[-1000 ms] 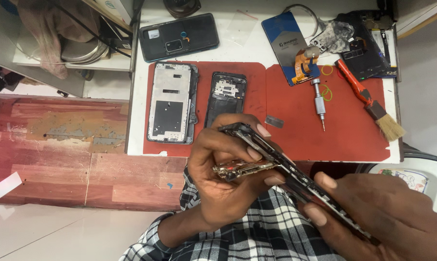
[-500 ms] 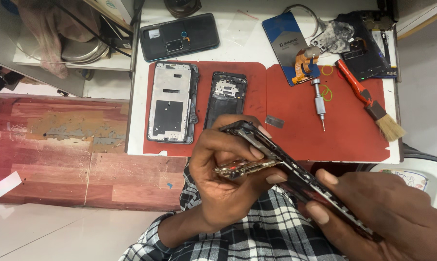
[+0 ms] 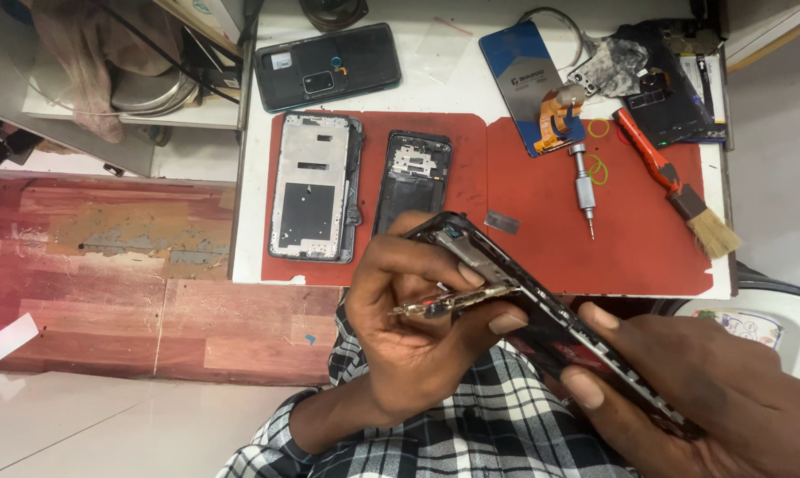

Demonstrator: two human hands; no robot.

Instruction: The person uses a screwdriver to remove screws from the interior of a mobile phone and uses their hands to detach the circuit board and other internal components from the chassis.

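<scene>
Left hand (image 3: 417, 332) found closed around a slim metal tool (image 3: 453, 301), pinched between thumb and fingers, tip laid against the upper edge of a dark phone frame (image 3: 550, 314). Right hand (image 3: 710, 389) found wrapped around the lower end of that frame, fingers curled over its near edge, thumb hidden. Frame held tilted, running from frame centre down to the lower right, above the lap and clear of the bench. Exact point of contact between tool and frame too small to tell.

Judged good practice here: tool kept shallow and parallel to the edge, light pressure only, frame braced firmly by the supporting hand, no twisting across the thin rail. Risk judged: slip of the tip toward the supporting fingers, or bending of the rail.

Noted on the red mat (image 3: 524, 257), upper centre: a silver mid-frame (image 3: 309, 186), a smaller dark housing (image 3: 413, 173) beside it, a small grey strip (image 3: 502, 221). Right of those: a precision screwdriver (image 3: 584, 188) and a red-handled brush (image 3: 679, 186). Above the mat: a dark phone back (image 3: 327, 66) and a blue panel with an orange flex cable (image 3: 533, 84). Nothing observed between hands and bench; mat well apart from the work. Checked shirt (image 3: 471, 434) directly beneath; any dropped part likely lost in the cloth.
</scene>
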